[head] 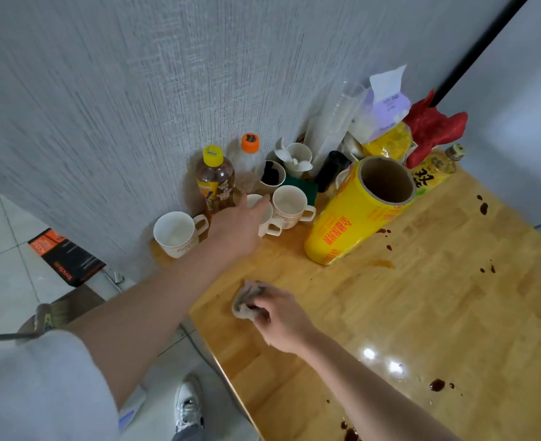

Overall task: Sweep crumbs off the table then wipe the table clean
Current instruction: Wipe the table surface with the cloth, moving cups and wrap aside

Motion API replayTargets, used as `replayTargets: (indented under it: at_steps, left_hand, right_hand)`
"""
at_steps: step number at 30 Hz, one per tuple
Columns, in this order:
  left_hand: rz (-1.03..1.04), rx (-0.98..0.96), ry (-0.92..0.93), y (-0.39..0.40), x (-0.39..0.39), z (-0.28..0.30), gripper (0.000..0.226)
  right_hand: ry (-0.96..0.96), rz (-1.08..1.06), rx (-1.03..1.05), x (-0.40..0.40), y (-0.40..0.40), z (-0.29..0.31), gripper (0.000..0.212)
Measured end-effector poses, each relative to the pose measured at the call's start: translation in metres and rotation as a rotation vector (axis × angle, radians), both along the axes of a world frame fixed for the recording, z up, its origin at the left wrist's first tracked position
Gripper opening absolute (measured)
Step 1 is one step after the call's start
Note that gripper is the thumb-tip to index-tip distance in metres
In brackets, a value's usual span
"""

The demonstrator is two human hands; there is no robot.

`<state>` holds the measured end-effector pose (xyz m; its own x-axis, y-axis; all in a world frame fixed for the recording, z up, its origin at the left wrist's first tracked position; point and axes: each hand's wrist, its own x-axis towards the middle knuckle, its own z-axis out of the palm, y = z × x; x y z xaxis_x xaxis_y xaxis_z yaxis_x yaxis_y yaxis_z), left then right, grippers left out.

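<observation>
Cloth and table, near-left corner.
Crumpled grey cloth (246,302) bunched on glossy wooden table (422,313), by its near-left edge; dark brown drips scattered across the right and near surface.

White mugs (289,203), bottles (215,183) and a yellow roll (352,218) (tilted) crowd the wall.

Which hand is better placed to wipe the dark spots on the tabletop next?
Right. The right hand already holds the grey cloth pressed on the wooden table, on the same side as the dark spots. The left hand is busy over a white cup among the clutter by the wall.
</observation>
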<state>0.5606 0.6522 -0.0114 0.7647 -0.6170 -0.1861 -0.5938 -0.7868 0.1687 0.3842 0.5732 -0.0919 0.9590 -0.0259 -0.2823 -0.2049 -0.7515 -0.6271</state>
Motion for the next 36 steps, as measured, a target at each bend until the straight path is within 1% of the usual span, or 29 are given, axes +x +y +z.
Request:
replayTargets:
  at_steps: [1, 2, 5, 6, 7, 10, 12, 14, 16, 18, 21, 22, 23, 24, 25, 27, 29, 30, 31, 33, 34, 36]
  left_hand:
    - [0.012, 0.017, -0.009, -0.003, 0.002, 0.001, 0.084]
    - [0.023, 0.032, -0.03, -0.006, 0.004, 0.002, 0.083]
    - [0.054, 0.065, -0.048, -0.01, 0.004, 0.007, 0.072]
    - [0.053, 0.068, -0.034, -0.009, 0.004, 0.007, 0.073]
    - [0.047, 0.072, -0.017, -0.007, 0.003, 0.008, 0.075]
    - [0.013, 0.057, -0.011, 0.003, -0.002, 0.007, 0.078]
    - [-0.003, 0.024, -0.053, 0.01, -0.003, 0.01, 0.074]
    - [-0.029, 0.007, -0.107, 0.015, -0.002, 0.015, 0.069]
    - [-0.059, -0.008, -0.165, 0.016, 0.0, 0.02, 0.068]
    - [-0.068, -0.012, -0.199, 0.013, 0.003, 0.024, 0.068]
    - [-0.084, 0.002, -0.201, 0.001, 0.004, 0.026, 0.071]
    - [-0.093, 0.009, -0.186, -0.005, 0.001, 0.024, 0.072]
    - [-0.093, 0.002, -0.165, -0.009, -0.002, 0.021, 0.073]
    - [-0.083, -0.013, -0.142, -0.012, -0.007, 0.018, 0.073]
    - [-0.07, -0.031, -0.128, -0.017, -0.014, 0.014, 0.073]
    - [-0.052, -0.059, -0.115, -0.021, -0.027, 0.004, 0.074]
    - [-0.045, -0.069, -0.075, -0.025, -0.036, -0.005, 0.074]
    - [-0.036, -0.066, -0.057, -0.027, -0.038, -0.007, 0.074]
    - [-0.026, -0.064, -0.044, -0.029, -0.039, -0.008, 0.074]
    - [-0.021, -0.058, -0.046, -0.031, -0.04, -0.009, 0.074]
    - [-0.025, -0.053, -0.056, -0.032, -0.039, -0.009, 0.074]
    - [-0.035, -0.045, -0.075, -0.031, -0.039, -0.01, 0.074]
  right_hand:
    - [0.037, -0.012, 0.031, 0.003, -0.005, 0.002, 0.017]
    - [0.045, -0.093, 0.045, 0.005, -0.014, 0.004, 0.017]
    - [-0.017, -0.465, -0.008, 0.006, -0.036, 0.001, 0.013]
    - [-0.021, -0.52, -0.049, 0.008, -0.035, -0.002, 0.014]
    - [-0.031, -0.527, -0.094, 0.01, -0.033, -0.007, 0.016]
    - [-0.063, -0.517, -0.183, 0.023, -0.018, -0.014, 0.022]
    - [-0.086, -0.52, -0.247, 0.039, -0.012, -0.01, 0.022]
    - [-0.069, -0.517, -0.27, 0.06, -0.004, -0.007, 0.023]
    - [-0.055, -0.468, -0.236, 0.075, 0.002, -0.005, 0.026]
    - [-0.028, -0.367, -0.188, 0.074, 0.005, -0.004, 0.025]
    - [0.018, -0.133, -0.067, 0.036, -0.003, -0.003, 0.021]
    - [0.028, -0.112, -0.022, 0.015, -0.012, -0.003, 0.019]
    - [-0.003, -0.153, 0.023, -0.005, -0.025, -0.001, 0.017]
    - [-0.026, -0.277, 0.054, -0.027, -0.043, 0.001, 0.016]
    - [-0.037, -0.452, 0.053, -0.051, -0.067, 0.003, 0.014]
    - [0.007, -0.833, -0.017, -0.095, -0.116, 0.008, 0.012]
    - [0.044, -1.102, 0.002, -0.122, -0.153, 0.013, 0.02]
    - [0.058, -1.182, 0.017, -0.127, -0.161, 0.011, 0.023]
    - [0.049, -1.197, 0.009, -0.126, -0.162, 0.011, 0.024]
    - [0.016, -1.077, -0.046, -0.115, -0.142, 0.006, 0.024]
    - [-0.001, -0.973, -0.046, -0.108, -0.124, 0.005, 0.025]
    - [-0.029, -0.664, 0.007, -0.099, -0.082, 0.007, 0.034]
